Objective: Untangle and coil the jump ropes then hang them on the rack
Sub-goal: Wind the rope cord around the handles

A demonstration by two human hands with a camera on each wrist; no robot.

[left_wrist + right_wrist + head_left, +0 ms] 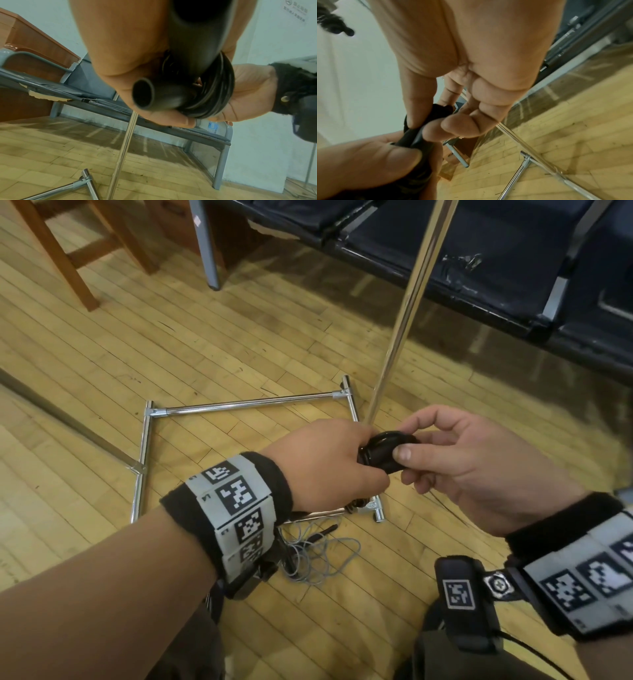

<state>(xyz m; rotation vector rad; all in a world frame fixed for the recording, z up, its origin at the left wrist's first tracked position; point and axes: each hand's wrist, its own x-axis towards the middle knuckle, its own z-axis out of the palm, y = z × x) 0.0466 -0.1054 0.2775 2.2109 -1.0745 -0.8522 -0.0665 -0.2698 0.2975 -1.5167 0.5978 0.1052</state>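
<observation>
**A:** Jump rope first: in the head view the black jump rope, wound into a tight coil with its handles, sits between both hands, above the near right corner of the chrome tube rack base on the wooden floor. The left hand is curled round its left side; the right hand pinches the right edge with thumb and fingertips.

**B:** And the way to the rack?

**A:** The chrome upright pole rises just beyond the coil, slanting up to the far right. Where a hanging bar sits is cut off. A second, grey jump rope in a loose tangle lies on the floor near the base, partly behind the left wrist.

**B:** Left wrist view?

**A:** Two black tubular handles point toward the camera, loops bundled behind, the right palm beyond them.

**B:** Right wrist?

**A:** Blurred; thumb and fingertips nip dark rope, the left thumb clamped below. Whether the bundle is tied off, I cannot tell.
</observation>
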